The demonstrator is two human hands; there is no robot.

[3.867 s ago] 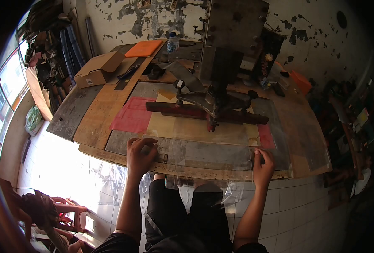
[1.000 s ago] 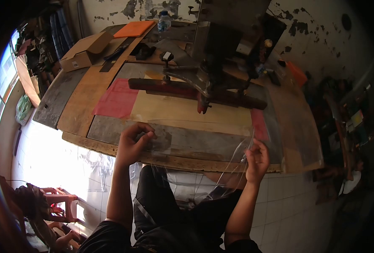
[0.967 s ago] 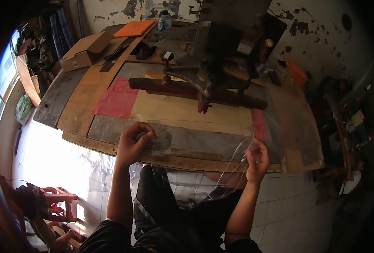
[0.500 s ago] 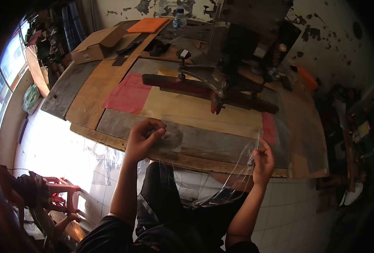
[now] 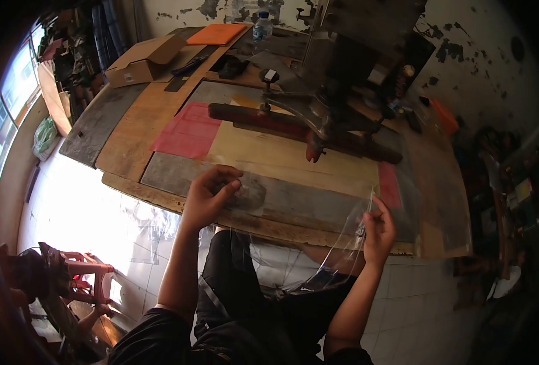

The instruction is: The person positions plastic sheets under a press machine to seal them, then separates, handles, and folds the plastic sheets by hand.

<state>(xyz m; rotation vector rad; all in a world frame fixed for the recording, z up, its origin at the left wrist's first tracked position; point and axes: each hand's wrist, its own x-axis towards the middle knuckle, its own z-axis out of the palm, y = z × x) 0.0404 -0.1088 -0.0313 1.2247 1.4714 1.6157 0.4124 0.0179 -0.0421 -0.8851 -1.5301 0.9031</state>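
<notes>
A clear plastic sheet (image 5: pixel 327 264) hangs in folds between my hands, over the table's front edge and my lap. My left hand (image 5: pixel 213 193) pinches its left part, thumb against curled fingers, above the grey plate (image 5: pixel 281 199). At the right, my right hand (image 5: pixel 377 232) is closed on the gathered edge of the sheet. Beyond my hands, the dark press bar (image 5: pixel 269 123) with its metal arms spans a yellow sheet (image 5: pixel 251 153), which has a red piece (image 5: pixel 186 131) at its left end and another red piece (image 5: pixel 388 184) at its right.
At the back left stand a cardboard box (image 5: pixel 141 64), an orange folder (image 5: pixel 216 34) and a water bottle (image 5: pixel 262 29). The press head (image 5: pixel 357 45) rises behind the bar. A red stool (image 5: pixel 87 277) is on the floor at the left, near part of another person.
Compared with the earliest frame, the plastic has bunched at my right hand, and its folds sag over my lap. The camera view has shifted and tilted slightly. Both hands have kept their hold.
</notes>
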